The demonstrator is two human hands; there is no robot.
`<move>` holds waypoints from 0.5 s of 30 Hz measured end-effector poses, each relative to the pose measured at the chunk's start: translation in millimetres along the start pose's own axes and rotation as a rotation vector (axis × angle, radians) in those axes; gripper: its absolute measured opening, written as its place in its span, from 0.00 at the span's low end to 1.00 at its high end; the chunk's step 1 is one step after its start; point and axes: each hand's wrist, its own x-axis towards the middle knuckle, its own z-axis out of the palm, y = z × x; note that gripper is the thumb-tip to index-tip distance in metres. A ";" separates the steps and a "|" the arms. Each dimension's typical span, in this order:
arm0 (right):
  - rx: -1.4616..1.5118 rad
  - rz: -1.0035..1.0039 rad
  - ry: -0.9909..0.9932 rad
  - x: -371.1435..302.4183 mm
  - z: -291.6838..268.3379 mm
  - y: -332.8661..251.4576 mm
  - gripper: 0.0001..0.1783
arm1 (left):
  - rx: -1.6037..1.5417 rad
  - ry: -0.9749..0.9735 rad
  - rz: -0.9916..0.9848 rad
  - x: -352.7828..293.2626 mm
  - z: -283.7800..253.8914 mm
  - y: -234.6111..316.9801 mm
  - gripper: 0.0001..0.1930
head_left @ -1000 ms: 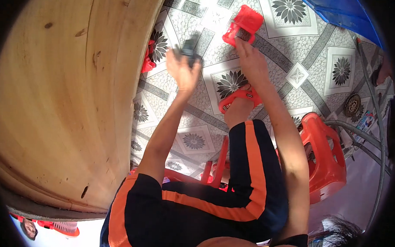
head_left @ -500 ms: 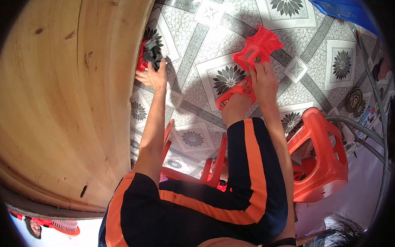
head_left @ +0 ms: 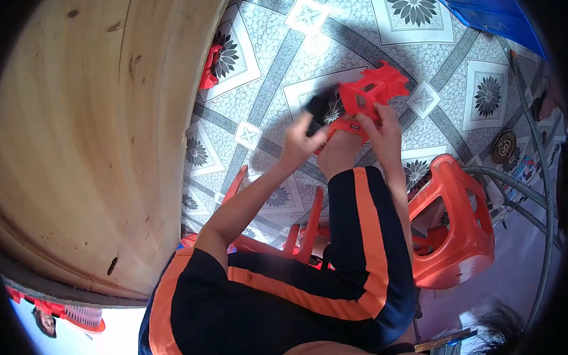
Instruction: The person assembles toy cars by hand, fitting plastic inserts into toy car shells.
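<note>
My right hand grips the near end of a red moulded plastic part with cut-out openings, held above my sandalled foot. In my left hand is a black plastic part, blurred by motion, just left of the red part. The two parts lie close together in view; whether they touch I cannot tell. Below them a red sandal is on my foot. Another red plastic piece shows on the floor by the edge of the wooden board.
A large wooden board fills the left side. At the right stands a red plastic stool, with grey tubes behind it. A blue container is at the top right. The patterned floor lies beneath.
My left hand has moved right with the black part, from beside the wooden board to next to the red part. My right hand and the red part have come slightly nearer.
</note>
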 end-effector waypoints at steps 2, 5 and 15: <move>0.850 0.160 -0.066 -0.7 8.9 -0.2 0.22 | 0.247 -0.073 0.448 3.3 14.1 -10.6 0.22; 1.158 0.393 -0.174 4.9 -1.8 -10.7 0.24 | 0.374 -0.226 0.499 1.7 14.2 11.8 0.23; 1.116 0.494 0.209 -4.9 -12.9 -18.2 0.24 | 1.678 0.499 0.264 169.2 -144.4 -55.5 0.24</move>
